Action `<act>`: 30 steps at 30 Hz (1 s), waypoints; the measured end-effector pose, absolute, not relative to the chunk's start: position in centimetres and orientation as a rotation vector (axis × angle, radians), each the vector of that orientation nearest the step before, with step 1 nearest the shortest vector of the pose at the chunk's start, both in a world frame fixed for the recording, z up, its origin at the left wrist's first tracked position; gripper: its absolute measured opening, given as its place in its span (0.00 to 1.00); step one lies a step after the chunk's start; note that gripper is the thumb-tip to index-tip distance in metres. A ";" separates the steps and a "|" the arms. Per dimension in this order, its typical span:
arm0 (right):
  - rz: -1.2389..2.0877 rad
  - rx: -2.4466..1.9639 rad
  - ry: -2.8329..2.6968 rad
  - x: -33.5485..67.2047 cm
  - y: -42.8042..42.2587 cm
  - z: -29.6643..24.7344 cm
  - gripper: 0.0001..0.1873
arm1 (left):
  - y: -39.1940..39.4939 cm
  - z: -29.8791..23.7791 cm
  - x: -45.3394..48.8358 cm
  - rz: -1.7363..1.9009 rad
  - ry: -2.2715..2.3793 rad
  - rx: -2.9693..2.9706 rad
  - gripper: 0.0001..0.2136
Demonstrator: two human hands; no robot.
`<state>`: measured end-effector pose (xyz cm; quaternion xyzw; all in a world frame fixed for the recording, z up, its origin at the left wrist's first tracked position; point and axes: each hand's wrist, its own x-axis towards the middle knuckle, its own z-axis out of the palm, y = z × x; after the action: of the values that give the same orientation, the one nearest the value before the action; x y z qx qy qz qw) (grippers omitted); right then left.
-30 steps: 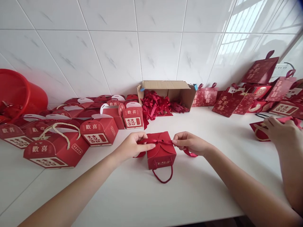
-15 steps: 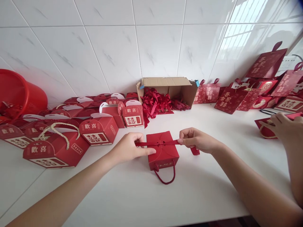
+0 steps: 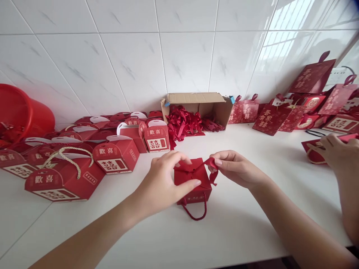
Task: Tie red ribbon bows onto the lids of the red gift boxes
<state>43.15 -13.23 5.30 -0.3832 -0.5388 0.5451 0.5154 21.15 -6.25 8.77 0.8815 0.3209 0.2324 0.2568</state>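
A small red gift box [image 3: 196, 188] stands on the white table in front of me, its rope handle [image 3: 196, 218] hanging down on the near side. Red ribbon [image 3: 211, 163] runs from the middle of the box's folded top. Between thumb and fingers, my right hand [image 3: 238, 168] pinches one end of that ribbon, just right of the box. My left hand [image 3: 165, 183] is over the left part of the box top, thumb and fingers apart, and partly covers the lid. No ribbon shows between its fingers.
Behind the box lies a cardboard carton [image 3: 218, 108] holding red ribbons [image 3: 182, 123]. Red gift boxes [image 3: 67, 179] crowd the left, beside a red bucket [image 3: 39, 112]. Decorated red boxes [image 3: 272, 117] stand at the right, where another person's hand [image 3: 336, 153] touches a red box.
My left hand has let go of its ribbon end and moved right over the box top. The ribbon, taut before, is now slack and curled at my right hand.
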 end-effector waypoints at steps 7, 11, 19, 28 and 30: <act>1.228 -0.950 -1.283 42.6 -13.5 5.1 0.08 | -5.8 7.8 24.5 0.983 0.664 2.560 0.04; 1.204 -1.001 -1.346 42.5 -13.8 5.1 0.09 | -5.0 7.7 24.4 1.227 0.734 2.595 0.11; 0.897 -1.257 -1.438 40.0 -13.0 5.1 0.14 | -5.2 8.0 23.9 1.287 0.712 2.612 0.14; 0.805 -1.235 -1.316 38.1 -12.9 3.8 0.15 | -3.8 8.8 21.1 0.832 0.701 2.372 0.05; 0.888 -1.219 -1.301 37.9 -12.9 3.7 0.15 | -3.1 7.6 20.7 0.748 0.828 2.344 0.09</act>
<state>37.86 -12.95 3.65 -0.5138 -0.5482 0.3741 0.5436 20.73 -3.07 7.61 0.8694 0.3073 0.2775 0.2696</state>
